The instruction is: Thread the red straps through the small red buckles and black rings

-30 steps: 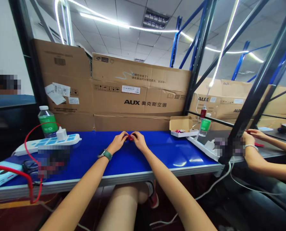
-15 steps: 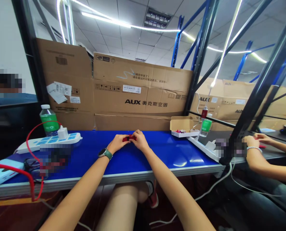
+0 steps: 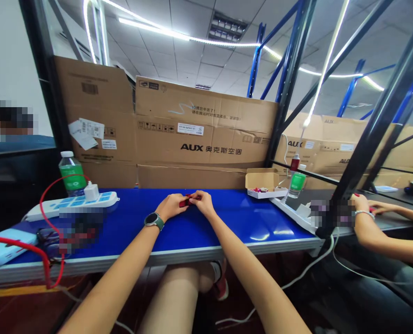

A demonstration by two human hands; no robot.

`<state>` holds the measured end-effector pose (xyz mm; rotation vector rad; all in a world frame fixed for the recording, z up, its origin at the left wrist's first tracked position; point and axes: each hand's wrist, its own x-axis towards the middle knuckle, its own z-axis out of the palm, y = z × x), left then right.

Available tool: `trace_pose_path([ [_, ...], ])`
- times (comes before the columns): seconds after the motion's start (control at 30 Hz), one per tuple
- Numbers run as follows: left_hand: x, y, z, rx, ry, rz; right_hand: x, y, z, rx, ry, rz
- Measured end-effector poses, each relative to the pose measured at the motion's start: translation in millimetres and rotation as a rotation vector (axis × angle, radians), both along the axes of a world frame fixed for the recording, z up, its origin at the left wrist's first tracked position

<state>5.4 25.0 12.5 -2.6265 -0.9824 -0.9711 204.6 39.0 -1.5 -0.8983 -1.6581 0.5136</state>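
A small red and dark object [image 3: 184, 203] is held between my two hands, over the far middle of the blue tabletop [image 3: 199, 236]. Fingers hide much of it, so its kind does not show. My left hand [image 3: 172, 207], below a wrist with a round watch [image 3: 152, 219], is closed round the object's left part. My right hand [image 3: 202, 202] pinches its right end with thumb and fingertips. Both forearms reach in from the near edge of the table.
An open cardboard box [image 3: 264, 191] with small red and white pieces stands at the back right. On the left are a power strip [image 3: 72, 204], a water bottle [image 3: 71, 174], a red cable [image 3: 41, 255] and a light blue device [image 3: 9, 248]. Another person's hands [image 3: 362, 204] work at the right.
My left hand has turned slightly, so the watch face shows more. The fingers of my right hand have shifted on the red object, and more of it is visible.
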Motion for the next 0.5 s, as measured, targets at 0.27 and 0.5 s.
trace_pose_path([
  [0.27, 3.9, -3.2, 3.6, 0.017, -0.078, -0.057, 7.5, 9.8, -3.9, -0.086, 0.208, 0.059],
  [0.5, -7.5, 3.4, -11.2, -0.019, -0.011, -0.007, 4.2, 0.2, -2.5, 0.084, -0.454, -0.125],
])
